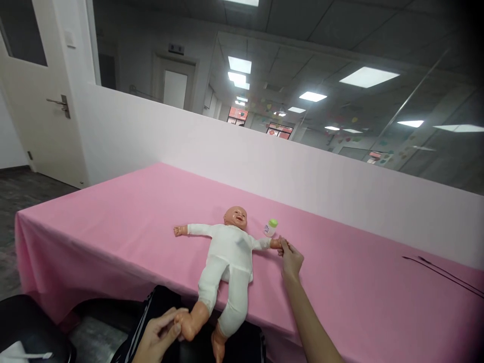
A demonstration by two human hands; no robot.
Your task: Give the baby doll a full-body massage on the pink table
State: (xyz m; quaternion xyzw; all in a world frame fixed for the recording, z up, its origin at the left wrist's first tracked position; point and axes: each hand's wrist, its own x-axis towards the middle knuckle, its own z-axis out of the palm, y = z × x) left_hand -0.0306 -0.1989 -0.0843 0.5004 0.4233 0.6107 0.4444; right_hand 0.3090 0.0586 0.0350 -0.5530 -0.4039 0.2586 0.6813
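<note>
A baby doll (231,249) in a white cloth suit lies on its back on a pink-covered table (124,217), arms spread wide and legs hanging over the near edge. My left hand (161,330) grips the doll's foot on the left side, thumb and fingers closed around it. With its fingers pinched, my right hand (291,257) holds the doll's small hand on the right side. Just beyond that arm stands a small jar (270,228) with a green lid and a clear body.
Thin black cables (442,272) lie at the table's right side. A black stool (32,327) with a white item (18,351) on it is at lower left. Behind the table runs a low white wall (227,156) topped by dark glass. A door (45,96) stands at far left.
</note>
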